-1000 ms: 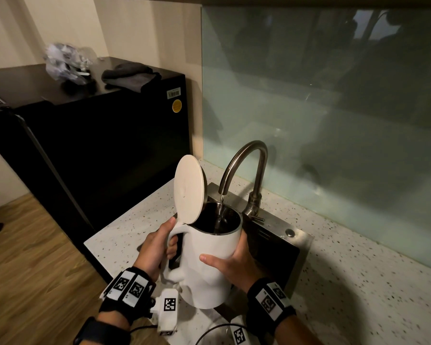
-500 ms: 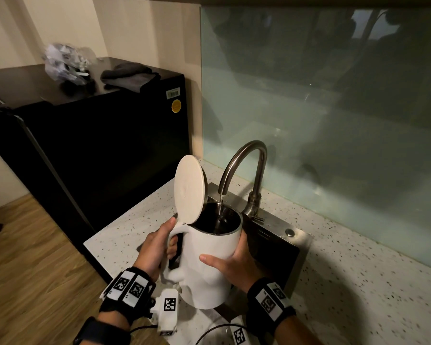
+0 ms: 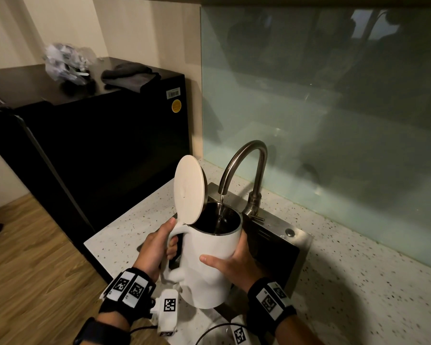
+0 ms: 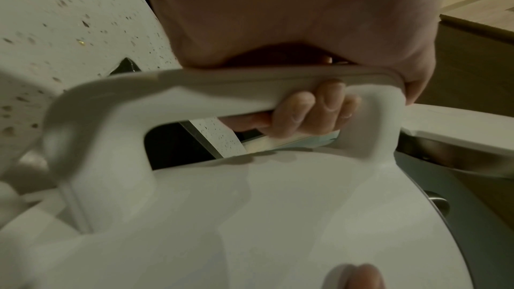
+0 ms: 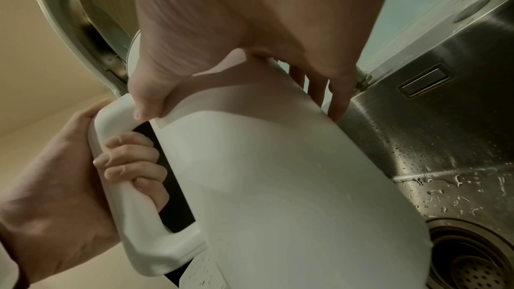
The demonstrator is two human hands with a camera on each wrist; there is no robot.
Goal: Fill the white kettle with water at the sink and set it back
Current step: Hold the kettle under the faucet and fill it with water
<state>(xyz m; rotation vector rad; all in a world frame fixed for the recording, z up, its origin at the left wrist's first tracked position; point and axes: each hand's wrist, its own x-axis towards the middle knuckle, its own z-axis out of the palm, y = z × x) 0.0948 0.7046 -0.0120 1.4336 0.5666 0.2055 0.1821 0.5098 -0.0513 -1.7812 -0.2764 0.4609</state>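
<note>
1. The white kettle (image 3: pixel 209 265) hangs over the sink (image 3: pixel 294 255), tipped a little toward the tap, its lid (image 3: pixel 189 190) swung up and standing open; a thin stream of water (image 3: pixel 220 210) runs from the faucet (image 3: pixel 244 168) straight into its mouth.
2. My left hand (image 3: pixel 154 250) has the handle (image 4: pixel 222 91) — fingers curled fully round it, thumb up near the hinge; my right hand (image 3: pixel 232 265) lies spread against the body, thumb across the front and fingers straight round the far side, steadying rather than clutching.
3. I judge this the filling step, not yet finished; how high the water stands inside I cannot tell.
4. Next, I reckon, calls for shutting off the tap, closing the lid and carrying the heavier kettle level to its place on the speckled counter (image 3: pixel 358 270) — the base itself I cannot make out.
5. Beyond the counter stands a black fridge (image 3: pixel 105 150), with a dark cloth (image 3: pixel 132 77) on top.
</note>
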